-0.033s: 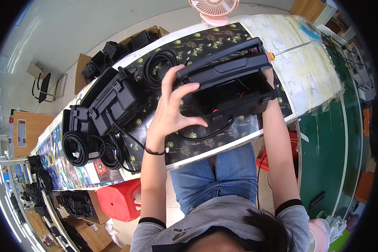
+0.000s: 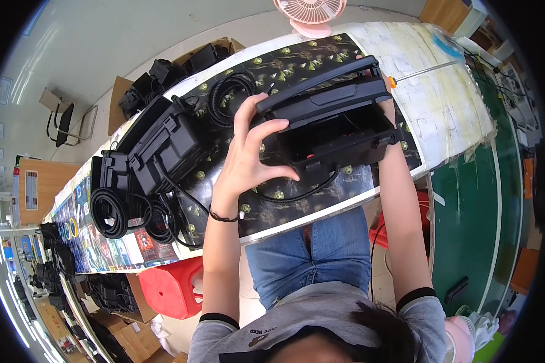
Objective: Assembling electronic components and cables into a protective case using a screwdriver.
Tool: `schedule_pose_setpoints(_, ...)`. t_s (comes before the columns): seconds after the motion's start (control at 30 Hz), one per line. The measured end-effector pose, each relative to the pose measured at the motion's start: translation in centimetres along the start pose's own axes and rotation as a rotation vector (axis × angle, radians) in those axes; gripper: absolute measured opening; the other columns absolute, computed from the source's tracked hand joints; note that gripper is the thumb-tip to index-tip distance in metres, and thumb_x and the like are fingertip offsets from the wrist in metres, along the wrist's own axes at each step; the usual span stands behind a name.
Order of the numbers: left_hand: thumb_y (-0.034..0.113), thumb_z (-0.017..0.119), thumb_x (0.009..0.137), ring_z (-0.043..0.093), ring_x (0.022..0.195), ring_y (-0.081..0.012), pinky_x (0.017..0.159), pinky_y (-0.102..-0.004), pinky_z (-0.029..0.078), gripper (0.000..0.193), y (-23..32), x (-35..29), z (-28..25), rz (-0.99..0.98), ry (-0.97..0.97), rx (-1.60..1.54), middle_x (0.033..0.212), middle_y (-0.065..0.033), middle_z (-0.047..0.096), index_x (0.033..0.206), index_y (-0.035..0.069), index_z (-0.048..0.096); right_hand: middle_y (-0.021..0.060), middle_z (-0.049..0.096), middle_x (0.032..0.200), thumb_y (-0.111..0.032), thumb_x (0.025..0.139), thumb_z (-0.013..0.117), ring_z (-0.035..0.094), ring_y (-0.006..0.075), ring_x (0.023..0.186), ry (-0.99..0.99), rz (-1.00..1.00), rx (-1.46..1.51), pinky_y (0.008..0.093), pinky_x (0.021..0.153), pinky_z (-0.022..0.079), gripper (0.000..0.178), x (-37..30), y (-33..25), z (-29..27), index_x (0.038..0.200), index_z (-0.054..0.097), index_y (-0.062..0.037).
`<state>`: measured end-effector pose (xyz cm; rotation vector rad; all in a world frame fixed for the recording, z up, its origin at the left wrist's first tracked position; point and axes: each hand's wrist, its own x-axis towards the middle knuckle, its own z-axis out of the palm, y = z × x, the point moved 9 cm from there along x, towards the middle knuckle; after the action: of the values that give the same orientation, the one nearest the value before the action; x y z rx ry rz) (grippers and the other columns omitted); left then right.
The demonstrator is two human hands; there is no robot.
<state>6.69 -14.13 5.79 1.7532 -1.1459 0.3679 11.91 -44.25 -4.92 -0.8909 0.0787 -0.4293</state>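
A black hard plastic case [image 2: 339, 104] is held up over the near part of the dark patterned mat, its lid and carry handle tilted back and its hollow inside facing me. Something small and red shows inside. My left hand [image 2: 242, 154] holds the case's left end, fingers on the lid and handle, thumb at the lower front edge. At the right end, my right hand [image 2: 389, 112] supports it, its fingers mostly hidden behind the case. Beside that hand, a metal shaft [image 2: 427, 70] with an orange collar sticks out to the right; its other end is hidden. A black cable [image 2: 303, 195] hangs below the case.
More black cases [image 2: 171, 142] stand to the left with coiled black cables [image 2: 109, 213]. Another coil [image 2: 231, 100] lies behind my left hand. A pink fan [image 2: 310, 15] stands at the far edge. A red stool [image 2: 171, 287] is below the table at left.
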Motion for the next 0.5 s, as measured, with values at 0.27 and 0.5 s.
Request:
schedule_pose_setpoints(0.27, 0.03, 0.092, 0.058, 0.034, 0.138, -0.0377, 0.109, -0.0503, 0.038, 0.082, -2.6, -0.7, 0.7, -0.106, -0.082, -0.001, 0.149, -0.0166, 0.02, 0.128, 0.015, 0.052, -0.0099, 0.033, 0.069, -0.012, 0.094, 0.065, 0.029, 0.0013, 0.063, 0.081, -0.124, -0.327, 0.0197, 0.058, 0.026, 0.041, 0.0, -1.5, 0.5, 0.066, 0.036, -0.0163)
schedule_pose_setpoints(0.5, 0.045, 0.096, 0.048, 0.021, 0.142, -0.0416, 0.113, -0.0572, 0.026, 0.118, -2.1, -1.4, 2.6, -0.225, -0.021, 0.01, 0.153, -0.021, 0.009, 0.142, 0.017, 0.03, -0.0065, 0.037, 0.068, -0.001, 0.091, 0.064, 0.04, 0.0032, 0.067, 0.016, -0.167, -0.227, 0.0167, 0.077, 0.041, 0.042, 0.0, -1.6, 0.9, 0.066, 0.034, -0.0125)
